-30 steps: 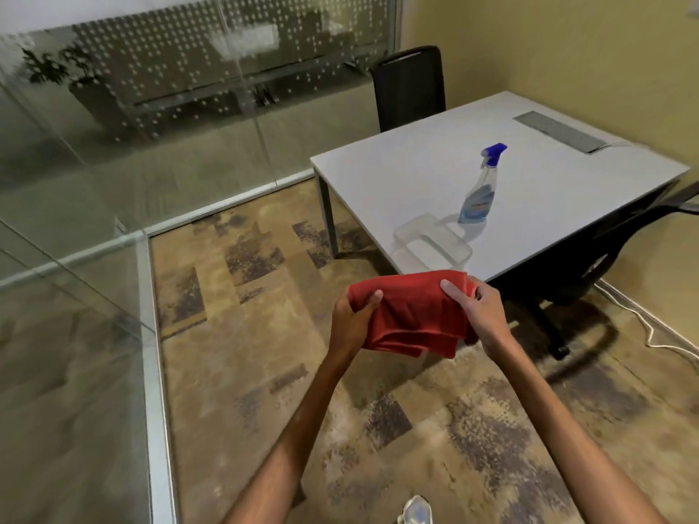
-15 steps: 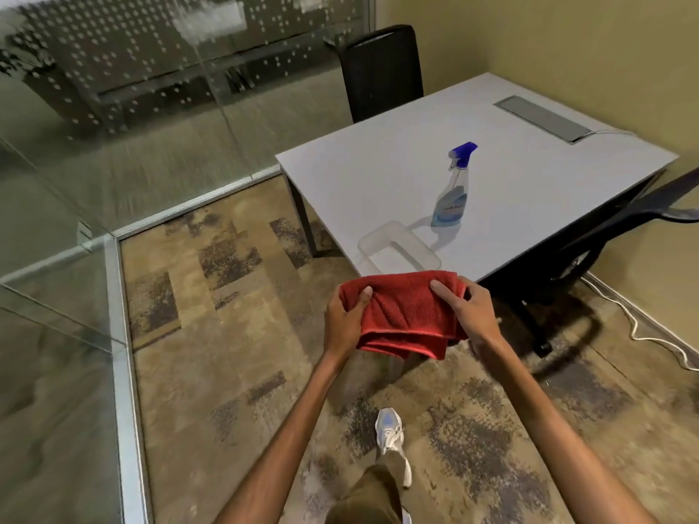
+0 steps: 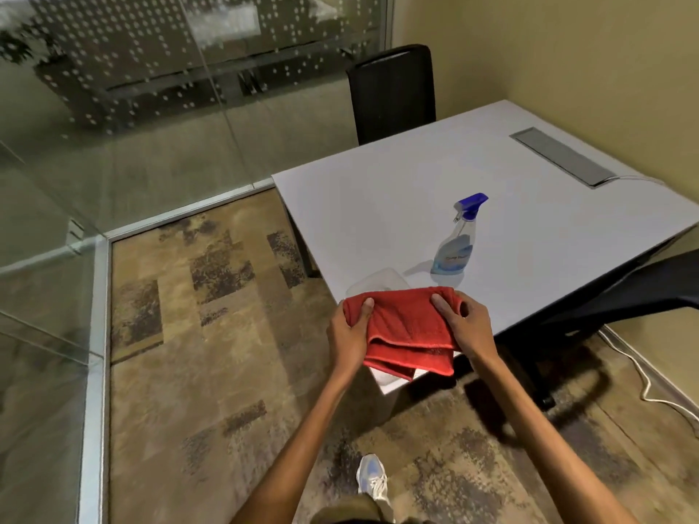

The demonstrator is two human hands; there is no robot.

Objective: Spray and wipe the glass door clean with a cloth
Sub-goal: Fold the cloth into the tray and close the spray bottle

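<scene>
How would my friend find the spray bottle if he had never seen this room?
Look for the big white table beside the yellow wall. Near its front edge, just past the red cloth, stands the spray bottle. It is the only upright thing on the table, see-through with a blue trigger top.

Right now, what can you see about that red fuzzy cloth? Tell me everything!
The red, towel-like cloth is folded into layers, with hemmed edges hanging along the bottom. It looks soft and fuzzy. The left hand grips one end and the right hand the other, thumbs on top, holding it spread over the near corner of the white table.
</scene>
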